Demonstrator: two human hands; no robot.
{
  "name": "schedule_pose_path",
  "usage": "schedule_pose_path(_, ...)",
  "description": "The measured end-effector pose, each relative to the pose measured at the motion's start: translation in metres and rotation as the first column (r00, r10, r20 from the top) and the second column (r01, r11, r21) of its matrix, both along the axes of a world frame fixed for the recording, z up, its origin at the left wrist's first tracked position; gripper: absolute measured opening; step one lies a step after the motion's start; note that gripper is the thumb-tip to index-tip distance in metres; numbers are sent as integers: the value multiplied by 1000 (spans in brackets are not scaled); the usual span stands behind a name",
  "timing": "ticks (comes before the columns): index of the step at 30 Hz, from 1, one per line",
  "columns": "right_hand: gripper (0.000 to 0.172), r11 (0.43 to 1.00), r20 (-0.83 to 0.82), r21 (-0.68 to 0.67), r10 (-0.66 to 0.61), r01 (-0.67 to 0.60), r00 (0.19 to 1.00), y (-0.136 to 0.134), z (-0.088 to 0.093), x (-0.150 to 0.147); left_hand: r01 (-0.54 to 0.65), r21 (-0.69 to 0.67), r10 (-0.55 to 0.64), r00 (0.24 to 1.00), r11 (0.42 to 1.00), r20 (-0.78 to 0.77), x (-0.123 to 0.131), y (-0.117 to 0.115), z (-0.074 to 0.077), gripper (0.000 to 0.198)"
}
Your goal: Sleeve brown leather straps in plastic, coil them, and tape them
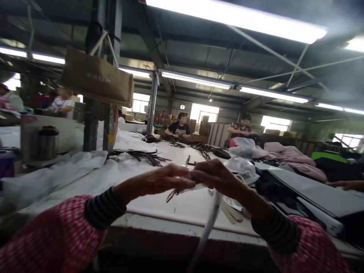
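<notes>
Where your hands come together above the near part of the table, a pale strip hangs from beneath your right hand and drops past the table's front edge, its lower end blurred. Your left hand reaches in from the other side, fingers stretched toward the right ones, so that the fingertips meet or overlap. What each hand grips, if anything, you cannot tell from this view, because the fingers hide it. A thin brown loop shows just below your left fingers.

Under your hands lies the white table, with flat tan pieces to the right of the strip. Beyond your hands, dark strips lie in a loose bundle, and a clear plastic bag sits near your right wrist. Farther right are a black item with a pale panel and a heap of pink fabric; another person's hand enters at the right edge. White sheeting covers the left side, below a brown bag hanging at a post. Across the table, two co-workers face your way.
</notes>
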State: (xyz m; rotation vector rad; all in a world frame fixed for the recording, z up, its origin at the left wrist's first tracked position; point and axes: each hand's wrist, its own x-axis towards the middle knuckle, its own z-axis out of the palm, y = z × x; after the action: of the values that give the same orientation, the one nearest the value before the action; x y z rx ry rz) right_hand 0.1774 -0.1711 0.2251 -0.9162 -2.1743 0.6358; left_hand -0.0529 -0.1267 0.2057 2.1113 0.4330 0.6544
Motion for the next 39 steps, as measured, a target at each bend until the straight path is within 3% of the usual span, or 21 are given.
schedule_pose_path(2,45,1000,36,-6,-10,10,999,-3,-5,1,81,-133,-87,995,988,-39,7,-5,-24,38)
schedule_pose_path(4,43,998,65,-62,-1,5,998,-4,-11,6,61,-244,-71,997,968,-32,9,-11,-42,41)
schedule_pose_path(7,34,974,53,-224,50,-37,997,-5,-22,14,18,-331,-34,998,944,-44,3,-21,-57,42)
schedule_pose_path(10,45,964,33,-257,74,-64,997,-7,-35,18,-27,-385,6,998,922,-56,-6,-27,-68,41)
schedule_pose_path(12,38,987,104,-154,59,-43,993,-9,-42,19,-78,-399,69,997,914,-36,-10,-28,-77,41)
schedule_pose_path(15,15,991,276,130,-31,-5,961,-10,-51,18,-158,-456,185,983,876,15,-11,-30,-96,41)
schedule_pose_path(17,15,931,370,364,-133,-11,920,-6,-55,19,-164,-547,228,972,821,52,-9,-36,-108,41)
schedule_pose_path(19,28,837,416,545,-227,-42,881,1,-61,21,-91,-648,201,975,756,98,-7,-44,-115,41)
schedule_pose_path(21,36,788,382,614,-259,-34,887,11,-71,20,-9,-700,173,971,714,164,-5,-54,-111,40)
schedule_pose_path(22,34,801,323,598,-246,4,914,16,-79,18,19,-704,184,960,710,212,-3,-58,-105,39)
schedule_pose_path(23,31,836,230,545,-220,61,948,20,-88,13,37,-696,213,939,717,269,-1,-62,-95,38)
schedule_pose_path(25,28,941,-24,305,-148,148,989,25,-111,-5,24,-648,324,851,762,413,3,-65,-72,34)
schedule_pose_path(27,38,996,-303,-44,-85,75,949,22,-138,-31,-31,-583,420,724,812,547,10,-62,-52,32)
schedule_pose_path(28,44,977,-420,-211,-74,-19,904,17,-150,-45,-82,-556,463,660,827,592,14,-58,-46,32)
schedule_pose_path(30,52,874,-548,-438,-75,-209,833,2,-169,-69,-219,-511,539,547,831,641,23,-48,-45,32)
schedule_pose_path(33,61,766,-580,-554,-75,-326,811,-24,-181,-87,-512,-341,588,464,788,662,30,-31,-67,30)
schedule_pose_path(34,62,751,-569,-575,-80,-326,818,-32,-181,-86,-594,-216,560,486,775,672,30,-26,-78,30)
schedule_pose_path(36,58,725,-516,-626,-111,-286,850,-43,-179,-77,-633,78,465,641,770,611,26,-21,-99,29)
schedule_pose_path(39,47,693,-428,-689,-151,-213,891,-52,-174,-53,-403,381,303,905,832,298,15,-25,-122,27)
